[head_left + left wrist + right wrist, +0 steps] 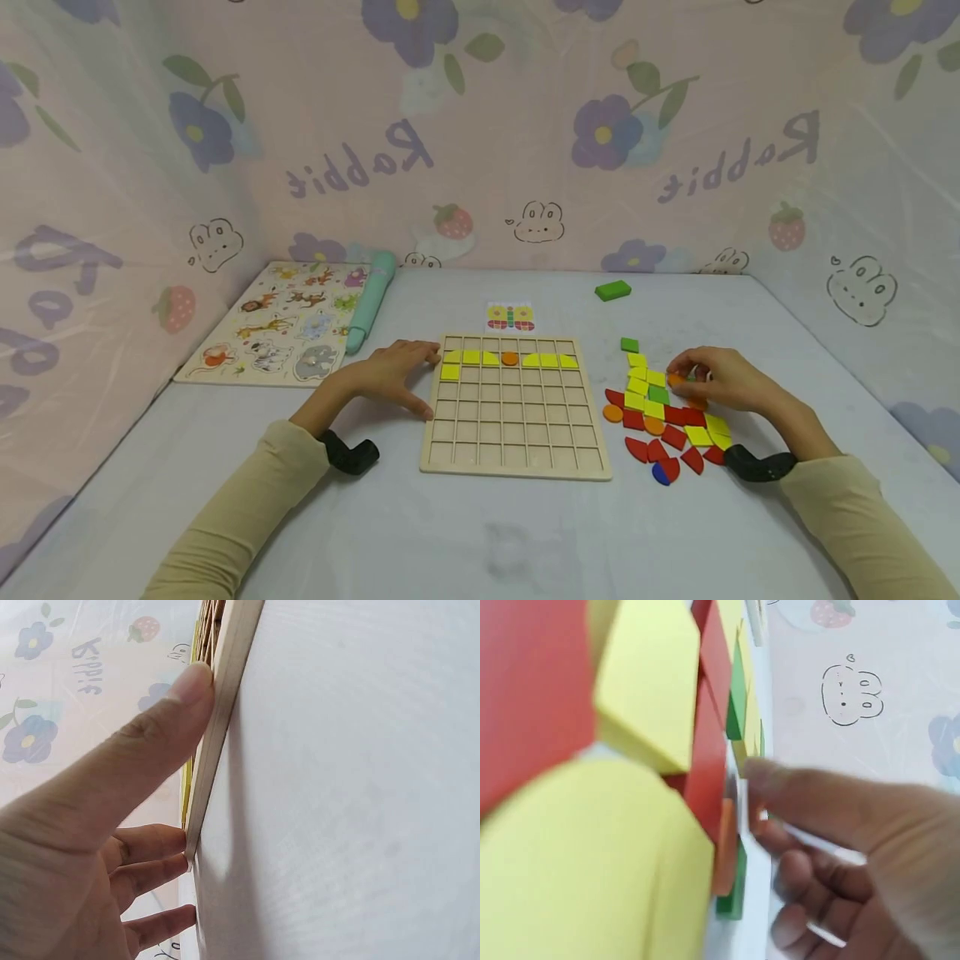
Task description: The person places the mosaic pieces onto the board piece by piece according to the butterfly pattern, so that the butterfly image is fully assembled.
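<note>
Orange disc [677,380], pinched between thumb and fingers of the right hand [720,379] at the loose pieces right of the wooden grid board [513,432] — likely light, stiff and a little slippery, so best taken by its rim. The left hand [386,373] is spread, gripping nothing, thumb and fingertips against the board's left edge. Mirrored "Rabbit" lettering reads on the curtain [480,100]; no brand is legible.

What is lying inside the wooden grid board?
The wooden grid board holds several yellow pieces and one orange disc. What lies directly beneath these pieces is covered, so it cannot be seen.
</note>
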Motion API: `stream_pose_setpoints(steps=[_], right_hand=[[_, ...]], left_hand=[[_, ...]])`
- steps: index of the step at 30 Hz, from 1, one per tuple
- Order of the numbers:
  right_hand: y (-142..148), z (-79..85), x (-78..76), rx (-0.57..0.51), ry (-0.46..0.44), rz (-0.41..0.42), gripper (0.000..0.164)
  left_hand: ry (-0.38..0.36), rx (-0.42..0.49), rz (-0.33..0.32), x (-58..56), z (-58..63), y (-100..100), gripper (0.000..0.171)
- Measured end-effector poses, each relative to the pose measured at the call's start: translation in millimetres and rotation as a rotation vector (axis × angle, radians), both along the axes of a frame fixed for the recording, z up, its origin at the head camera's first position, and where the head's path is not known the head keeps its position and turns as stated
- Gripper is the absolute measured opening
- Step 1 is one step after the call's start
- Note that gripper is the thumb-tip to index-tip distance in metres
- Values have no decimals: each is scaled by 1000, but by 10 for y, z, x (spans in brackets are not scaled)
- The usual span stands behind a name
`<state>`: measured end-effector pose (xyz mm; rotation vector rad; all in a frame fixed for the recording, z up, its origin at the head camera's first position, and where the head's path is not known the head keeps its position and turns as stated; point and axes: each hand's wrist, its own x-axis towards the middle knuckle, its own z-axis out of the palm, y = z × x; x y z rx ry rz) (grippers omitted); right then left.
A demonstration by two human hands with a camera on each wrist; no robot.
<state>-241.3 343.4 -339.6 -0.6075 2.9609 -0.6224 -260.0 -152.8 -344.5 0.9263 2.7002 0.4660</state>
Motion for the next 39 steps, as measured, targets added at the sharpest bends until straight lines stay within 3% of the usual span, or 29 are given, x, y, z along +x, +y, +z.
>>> stream_pose_setpoints(steps=[4, 9, 20, 24, 29, 34, 39], right_hand=[[-138, 72, -25, -4, 85, 7, 29], [-511, 172, -94, -38, 192, 53, 24], [-1647, 296, -264, -161, 227, 315, 20], [-2011, 304, -258, -201, 213, 378, 19], [-2332, 227, -282, -185, 196, 379, 17], [-2484, 64, -372, -152, 127, 380, 18], [-2532, -63, -445, -190, 38, 410, 19]], left_hand=[[-4, 4, -1, 0, 4, 4, 80], [-3, -3, 2, -5, 6, 6, 81], [-4, -11, 11, 0, 17, 3, 82], [-8, 2, 1, 14, 35, 7, 81], [-4, 1, -4, 8, 35, 9, 80], [-9, -1, -4, -3, 28, 7, 81], [-10, -1, -3, -7, 24, -2, 81]])
